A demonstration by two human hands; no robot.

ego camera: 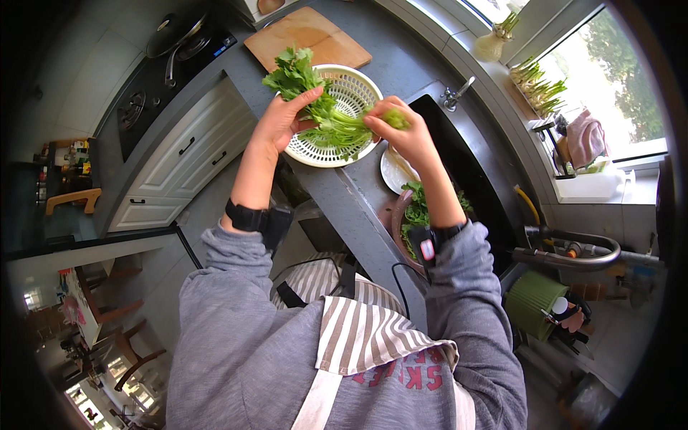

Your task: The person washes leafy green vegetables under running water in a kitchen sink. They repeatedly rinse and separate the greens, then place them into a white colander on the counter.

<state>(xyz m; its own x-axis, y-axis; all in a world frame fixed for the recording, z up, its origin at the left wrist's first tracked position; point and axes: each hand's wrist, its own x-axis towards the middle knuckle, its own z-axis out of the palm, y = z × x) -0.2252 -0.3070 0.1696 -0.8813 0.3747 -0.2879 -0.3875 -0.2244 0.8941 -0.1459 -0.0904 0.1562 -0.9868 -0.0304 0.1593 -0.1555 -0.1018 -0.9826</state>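
A bunch of leafy green celery [336,121] lies across my two hands, above a white plastic colander [361,85] on the grey countertop. My left hand [285,118] holds its leafy upper stalks, the thumb pressed on top. My right hand [400,126] grips the stalk end, where a blurred yellow-green piece shows at the fingers. Beneath my right forearm is a white plate [391,171] with something pale on it. Nearer to me, a pinkish-brown bowl [399,220] holds more leafy greens [415,207], partly hidden by the forearm.
A wooden cutting board [309,35] lies behind the colander. The black sink [473,177] with a chrome tap [456,94] is at the right. A gas hob [134,110] with a lidded pan [177,32] stands at the left. Potted green shoots [537,88] line the windowsill.
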